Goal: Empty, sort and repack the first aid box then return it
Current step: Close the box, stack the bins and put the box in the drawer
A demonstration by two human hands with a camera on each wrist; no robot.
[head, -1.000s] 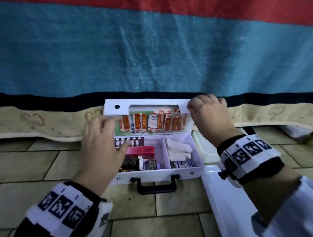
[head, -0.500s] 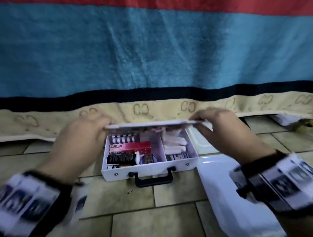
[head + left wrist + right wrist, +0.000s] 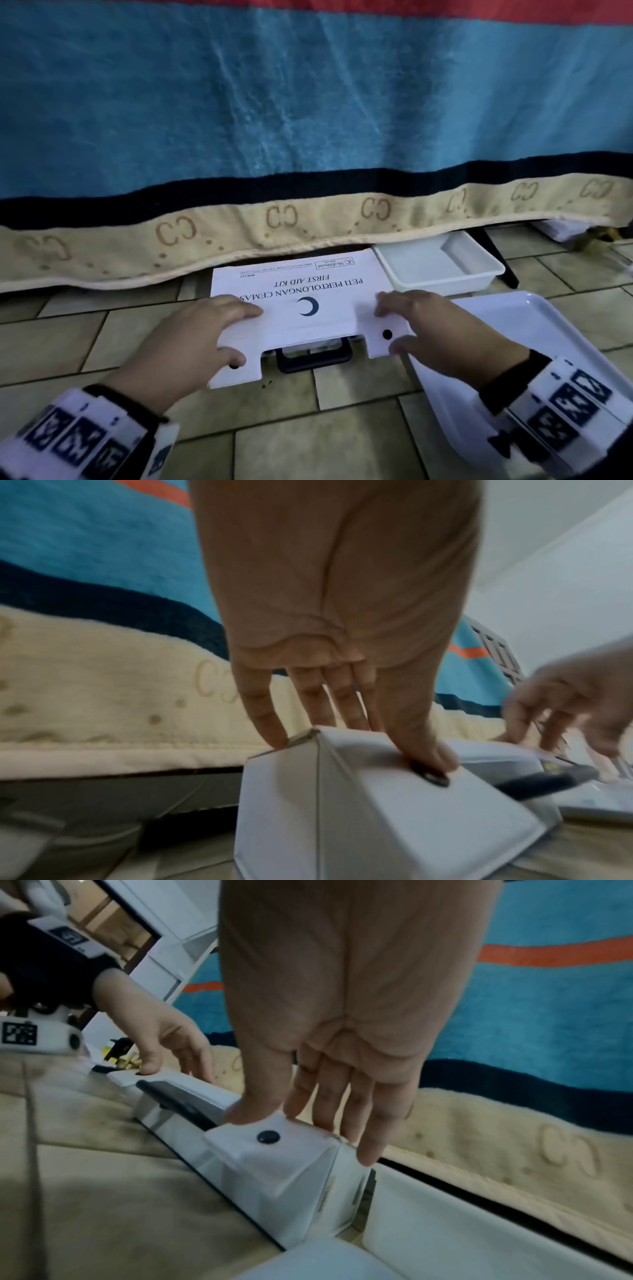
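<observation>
The white first aid box sits on the tiled floor with its lid down, so its contents are hidden. Its black handle shows in the notch at the front. My left hand lies on the lid's left front corner, fingers straight on top, thumb pressing the black snap on the front flap. My right hand rests on the right front corner with straight fingers, its thumb beside the other snap. The right wrist view shows that corner and snap under my right hand.
A small white tray stands behind the box on the right. A larger white tray lies to the right under my right wrist. A blue, black and cream blanket hangs to the floor just behind the box.
The lid has swung from upright down over the box, covering the contents. Both hands came forward and down with it onto the front corners.
</observation>
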